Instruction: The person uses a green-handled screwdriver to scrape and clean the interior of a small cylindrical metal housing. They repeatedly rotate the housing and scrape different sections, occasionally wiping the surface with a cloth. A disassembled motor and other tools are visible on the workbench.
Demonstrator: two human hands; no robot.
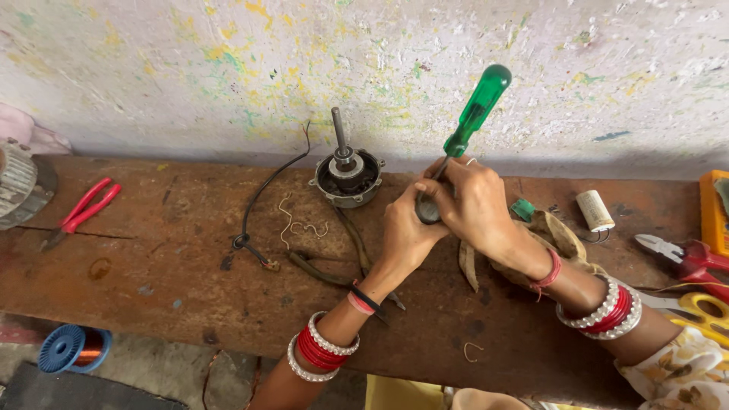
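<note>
Wall: paint-flecked plaster rising behind your bench
Bench point(190, 228): worn wooden plank, carrying everything within your reach
Motor housing point(348, 179): stands shaft-up, just behind your hands
Right hand point(474, 201): closed on the green-handled screwdriver point(474, 110), tilted so its tip meets the part
Left hand point(406, 231): wrapped round a small dark round part point(427, 210), bracing it above the bench

Small dark part point(427, 210) mostly behind fingers point(448, 199)
</note>
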